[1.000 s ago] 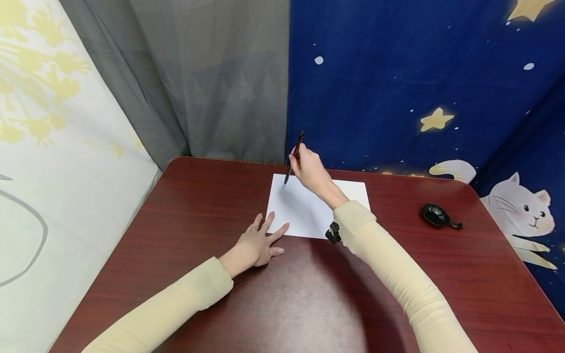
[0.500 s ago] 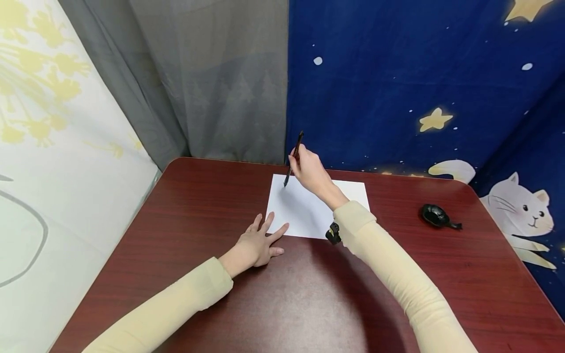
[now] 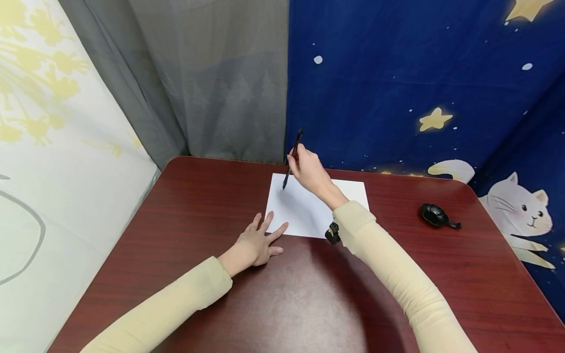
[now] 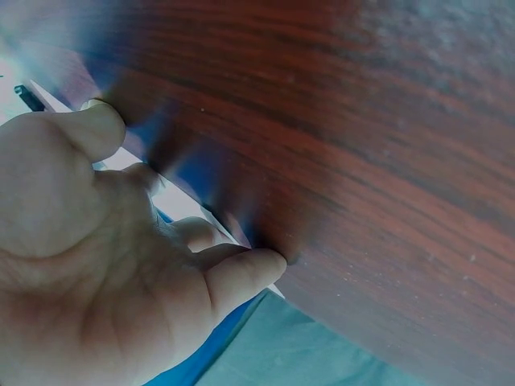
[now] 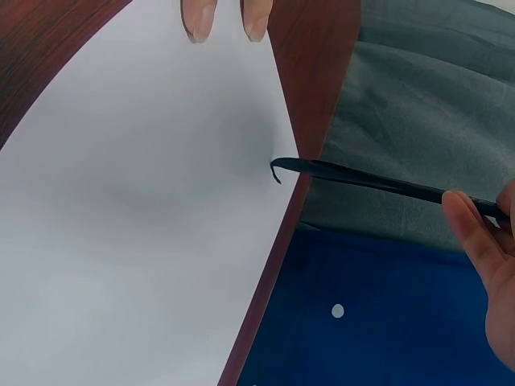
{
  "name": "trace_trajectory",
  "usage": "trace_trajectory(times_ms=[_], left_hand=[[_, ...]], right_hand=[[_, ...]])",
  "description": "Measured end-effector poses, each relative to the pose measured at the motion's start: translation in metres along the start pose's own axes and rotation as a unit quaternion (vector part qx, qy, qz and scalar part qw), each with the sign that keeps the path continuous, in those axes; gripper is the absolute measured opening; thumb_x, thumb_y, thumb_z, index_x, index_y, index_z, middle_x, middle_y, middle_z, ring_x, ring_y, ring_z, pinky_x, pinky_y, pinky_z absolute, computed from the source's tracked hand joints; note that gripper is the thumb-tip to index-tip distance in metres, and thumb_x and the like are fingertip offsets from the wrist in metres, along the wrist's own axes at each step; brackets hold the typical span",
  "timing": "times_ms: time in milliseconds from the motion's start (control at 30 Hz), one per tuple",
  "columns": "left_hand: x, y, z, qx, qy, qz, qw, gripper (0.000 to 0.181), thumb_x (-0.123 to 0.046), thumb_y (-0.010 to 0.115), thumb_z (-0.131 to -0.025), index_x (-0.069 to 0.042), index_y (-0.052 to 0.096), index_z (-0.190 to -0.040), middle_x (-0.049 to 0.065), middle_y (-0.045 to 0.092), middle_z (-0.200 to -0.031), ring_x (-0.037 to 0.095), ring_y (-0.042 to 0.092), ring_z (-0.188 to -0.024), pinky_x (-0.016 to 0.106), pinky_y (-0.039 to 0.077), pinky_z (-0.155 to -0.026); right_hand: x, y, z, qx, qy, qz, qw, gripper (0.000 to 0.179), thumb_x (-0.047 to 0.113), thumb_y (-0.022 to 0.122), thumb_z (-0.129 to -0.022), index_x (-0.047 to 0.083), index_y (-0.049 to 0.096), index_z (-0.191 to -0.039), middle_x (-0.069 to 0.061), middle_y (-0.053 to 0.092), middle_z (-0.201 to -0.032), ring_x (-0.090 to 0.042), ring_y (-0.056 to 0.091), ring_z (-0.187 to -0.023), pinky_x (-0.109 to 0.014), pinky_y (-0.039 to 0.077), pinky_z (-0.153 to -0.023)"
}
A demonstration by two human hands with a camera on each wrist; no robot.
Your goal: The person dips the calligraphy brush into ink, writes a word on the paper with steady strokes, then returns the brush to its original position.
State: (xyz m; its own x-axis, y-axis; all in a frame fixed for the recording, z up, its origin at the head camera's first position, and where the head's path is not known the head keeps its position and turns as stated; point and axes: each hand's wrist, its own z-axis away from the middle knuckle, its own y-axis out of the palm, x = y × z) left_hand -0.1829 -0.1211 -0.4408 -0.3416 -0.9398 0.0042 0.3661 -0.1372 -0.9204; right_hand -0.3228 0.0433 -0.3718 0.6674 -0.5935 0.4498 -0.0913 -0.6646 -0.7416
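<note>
Slim dark brush with a tapered tip [image 5: 378, 182]: one piece. List outward from the near side.

— Nearest: left hand [image 3: 255, 246], bare, below a cream cloth sleeve [image 3: 176, 296]. Fingers spread wide, gripping nothing; fingertips at the near left corner of the plain white rectangular paper sheet [image 3: 304, 220].

— Support?

— Dark red wood-grain table [image 3: 198, 206]; sheet flat upon it. Well apart, to the right: small glossy black dish with a stubby handle [image 3: 434, 215].

— The brush's own place?

— Over the sheet's left part, toward its far left corner. Tip down, seemingly touching the paper. Short curved black line [image 5: 276, 174] at the tip; ink or bent hair, cannot tell.

— Long axis?

— Slanted: from the tip upward and away from the person, upper end leaning slightly right.

— Nearer hand?

— Right hand [image 3: 311, 171], thumb and fingers pinching the shaft partway up. From those fingers the tip lies down, slightly left, on the person's side. Left hand: apart from the brush.

— Farthest?

— Grey fabric curtain [image 3: 220, 83], left; deep-blue star-printed curtain [image 3: 375, 88], right.
</note>
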Motion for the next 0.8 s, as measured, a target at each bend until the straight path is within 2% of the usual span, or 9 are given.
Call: trace_trajectory(times_ms=[500, 800], left_hand=[[-0.0006, -0.0013, 0.0005, 0.003, -0.001, 0.008, 1.0, 0.064, -0.057, 0.035, -0.105, -0.039, 0.014, -0.163, 0.006, 0.0, -0.17, 0.035, 0.006, -0.154, 0.043, 0.052, -0.095], [0.0011, 0.0025, -0.0045, 0.009, -0.008, -0.011, 0.9999, 0.065, -0.059, 0.032, -0.104, -0.041, 0.009, -0.162, 0.005, -0.003, -0.17, 0.034, 0.005, -0.154, 0.041, 0.048, -0.102]], right_hand=[[0.0024, -0.0016, 0.0012, 0.011, 0.013, -0.015, 0.9997, 0.015, 0.008, 0.05, -0.106, -0.006, 0.055, -0.109, -0.016, 0.063, -0.086, -0.022, 0.063, -0.069, -0.033, 0.055, -0.062], [0.0035, -0.0035, 0.0026, 0.016, 0.022, -0.024, 0.9994, 0.016, 0.009, 0.049, -0.107, -0.006, 0.056, -0.108, -0.015, 0.064, -0.086, -0.021, 0.063, -0.069, -0.033, 0.055, -0.062]])
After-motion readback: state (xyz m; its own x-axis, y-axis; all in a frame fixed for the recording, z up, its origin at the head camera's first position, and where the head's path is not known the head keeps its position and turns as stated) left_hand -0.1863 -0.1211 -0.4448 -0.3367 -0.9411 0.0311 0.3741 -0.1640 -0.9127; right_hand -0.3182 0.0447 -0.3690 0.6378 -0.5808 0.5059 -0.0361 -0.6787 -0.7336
